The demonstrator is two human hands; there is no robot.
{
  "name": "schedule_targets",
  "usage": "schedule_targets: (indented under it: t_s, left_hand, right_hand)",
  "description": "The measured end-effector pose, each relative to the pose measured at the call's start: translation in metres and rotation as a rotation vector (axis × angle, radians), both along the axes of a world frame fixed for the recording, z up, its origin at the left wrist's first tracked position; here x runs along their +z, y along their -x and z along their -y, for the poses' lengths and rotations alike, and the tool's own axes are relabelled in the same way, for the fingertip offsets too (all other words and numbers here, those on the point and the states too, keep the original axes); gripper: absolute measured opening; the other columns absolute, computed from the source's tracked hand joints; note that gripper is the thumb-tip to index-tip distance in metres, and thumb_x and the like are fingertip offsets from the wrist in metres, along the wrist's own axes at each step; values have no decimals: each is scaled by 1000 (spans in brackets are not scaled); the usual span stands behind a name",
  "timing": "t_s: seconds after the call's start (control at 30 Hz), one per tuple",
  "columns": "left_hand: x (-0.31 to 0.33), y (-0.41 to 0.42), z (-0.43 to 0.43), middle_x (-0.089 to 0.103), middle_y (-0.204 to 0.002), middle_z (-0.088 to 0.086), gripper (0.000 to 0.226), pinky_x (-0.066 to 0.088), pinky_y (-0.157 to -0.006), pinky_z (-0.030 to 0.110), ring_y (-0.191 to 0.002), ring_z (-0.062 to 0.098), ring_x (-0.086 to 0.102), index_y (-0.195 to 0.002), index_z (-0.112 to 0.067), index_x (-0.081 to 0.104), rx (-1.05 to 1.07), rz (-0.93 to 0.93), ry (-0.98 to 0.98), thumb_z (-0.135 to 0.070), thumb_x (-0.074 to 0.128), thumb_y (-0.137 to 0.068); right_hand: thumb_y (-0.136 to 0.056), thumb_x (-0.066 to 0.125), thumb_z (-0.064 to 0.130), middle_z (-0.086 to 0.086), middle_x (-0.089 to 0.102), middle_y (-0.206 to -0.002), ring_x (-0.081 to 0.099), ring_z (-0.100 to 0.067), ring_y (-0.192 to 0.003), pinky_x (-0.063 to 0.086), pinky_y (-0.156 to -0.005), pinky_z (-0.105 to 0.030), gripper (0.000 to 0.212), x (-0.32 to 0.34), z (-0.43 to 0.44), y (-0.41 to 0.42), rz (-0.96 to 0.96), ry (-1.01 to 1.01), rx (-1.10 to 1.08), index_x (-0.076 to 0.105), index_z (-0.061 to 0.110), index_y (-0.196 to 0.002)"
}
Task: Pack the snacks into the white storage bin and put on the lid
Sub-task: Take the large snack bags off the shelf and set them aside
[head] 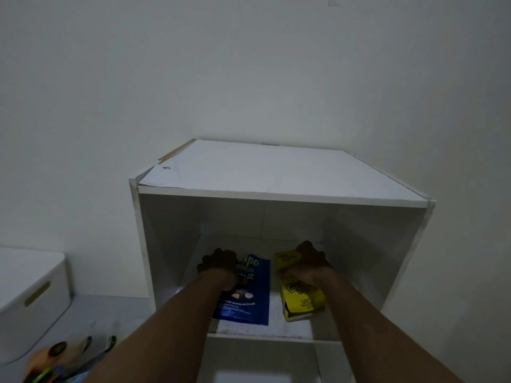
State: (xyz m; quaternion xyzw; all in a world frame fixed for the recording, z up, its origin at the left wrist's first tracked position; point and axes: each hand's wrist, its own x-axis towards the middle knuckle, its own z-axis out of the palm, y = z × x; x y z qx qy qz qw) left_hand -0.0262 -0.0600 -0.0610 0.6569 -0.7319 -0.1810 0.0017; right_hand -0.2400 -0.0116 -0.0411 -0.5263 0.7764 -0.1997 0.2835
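White cube shelf (276, 172) against a bare wall, both arms reaching into its upper compartment. Left hand (219, 265) curled over a blue snack packet (249, 302), right hand (309, 261) clamped on a yellow snack packet (302, 294). White storage bin (30, 297) well apart, low at left, near other packets (55, 355). Seemingly early: both snacks unpacked, lid step pending

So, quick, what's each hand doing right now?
The left hand grips the blue packet.
The right hand grips the yellow packet.
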Motion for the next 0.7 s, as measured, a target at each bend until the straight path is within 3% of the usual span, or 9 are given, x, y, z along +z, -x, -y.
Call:
schedule_targets:
  t_s: [0.1,0.17,0.23,0.33,0.4,0.47,0.53,0.63,0.7]
  left_hand:
    - [3,-5,-2,39,-144,12,78,47,-101,42,-124,31,47,-143,-20,34,-9,-26,28,-44,74,-80]
    - [2,-9,1,27,-154,17,88,44,-106,38,-133,32,42,-153,-19,16,10,-128,29,-26,72,-86]
    - [0,-13,4,33,-151,18,92,47,-97,32,-128,31,47,-155,-23,8,54,-282,19,-13,69,-87]
    - [1,-15,1,47,-142,10,79,48,-93,27,-121,25,54,-151,-26,25,26,-361,22,-8,67,-87]
    - [6,-16,-5,57,-134,5,50,50,-88,23,-115,21,58,-134,-22,53,-13,-303,30,-15,68,-87]
    - [14,-16,-12,67,-118,4,26,53,-79,23,-103,20,64,-113,-16,68,-23,-301,76,-20,68,-87]
    - [22,-16,-18,68,-113,4,23,54,-80,25,-102,21,65,-108,-14,70,-30,-355,137,-22,69,-87]
    - [40,-18,-30,64,-119,4,22,49,-80,23,-106,22,61,-105,-19,64,-111,-376,187,-20,71,-84]
    - [51,-20,-41,64,-119,5,23,53,-84,26,-104,22,62,-98,-25,62,-139,-435,199,-13,73,-81]
  right_hand:
    - [-70,83,32,-13,40,-143,52,-33,-120,56,-87,-39,112,0,2,-1,75,61,-25,7,39,-153]
    - [-77,75,25,-11,43,-143,53,-31,-118,56,-86,-38,101,1,2,-1,101,102,-40,11,38,-153]
    - [-80,70,17,-7,50,-135,57,-26,-111,57,-78,-32,85,4,0,0,131,139,-48,24,32,-150]
    - [-81,65,11,-7,62,-110,63,-23,-92,54,-66,-29,63,10,-6,3,151,177,-77,37,26,-135]
    - [-80,66,14,-11,63,-112,64,-27,-95,52,-69,-32,60,16,-14,3,133,195,-77,37,22,-132]
    - [-77,69,15,-12,64,-109,65,-28,-94,51,-67,-35,56,25,-24,2,107,221,-73,39,21,-124]
    - [-73,71,11,-11,65,-97,66,-28,-85,52,-64,-37,49,34,-38,0,75,284,-64,43,22,-110]
    - [-72,68,2,-10,67,-94,66,-27,-83,51,-65,-31,48,47,-65,-5,23,341,-44,51,22,-112]
    - [-72,67,-1,-10,66,-91,67,-27,-82,55,-69,-37,42,59,-85,-11,-14,354,-36,55,19,-107]
